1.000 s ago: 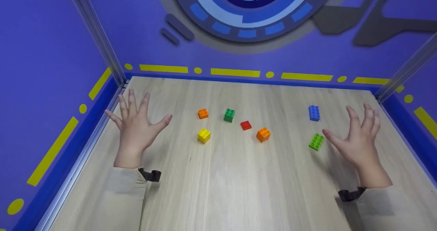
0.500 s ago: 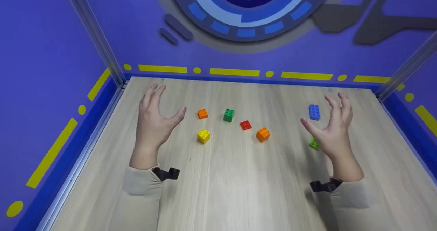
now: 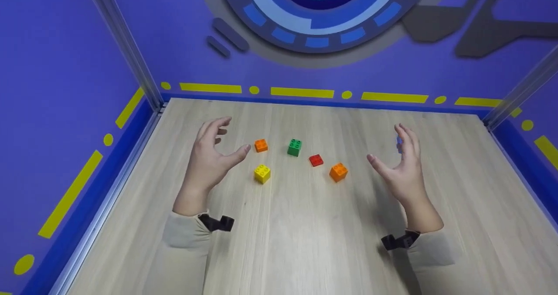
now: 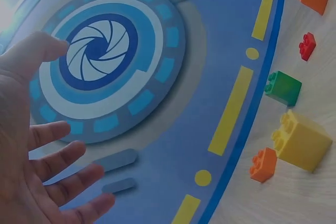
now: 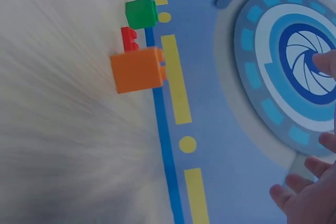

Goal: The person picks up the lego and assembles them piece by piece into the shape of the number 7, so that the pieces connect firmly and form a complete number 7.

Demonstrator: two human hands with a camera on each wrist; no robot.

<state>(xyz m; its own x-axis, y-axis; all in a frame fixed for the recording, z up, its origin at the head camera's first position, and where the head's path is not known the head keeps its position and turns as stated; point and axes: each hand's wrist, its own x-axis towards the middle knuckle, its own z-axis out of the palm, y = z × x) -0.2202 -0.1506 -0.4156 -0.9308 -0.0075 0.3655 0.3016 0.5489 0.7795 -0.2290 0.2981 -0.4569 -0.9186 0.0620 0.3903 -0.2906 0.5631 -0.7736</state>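
Note:
My left hand hovers over the left of the table, thumb spread from gently bent fingers, holding nothing. Nearest to it are a small orange brick and a yellow brick. Over the right side my right hand is held the same way, also with nothing in it. It covers most of a blue brick in the head view; the lime green brick is hidden there. Between the hands lie a green brick, a flat red brick and a taller orange brick.
The bricks lie apart on a wood-grain table. A blue-purple printed wall with yellow dashes closes the back, and similar panels stand at both sides. Black wrist mounts are strapped over beige sleeves.
Both hands have moved inward, toward each other, and their fingers have bent from a wider spread. The right hand now covers the lime green brick and much of the blue one. The bricks stay put.

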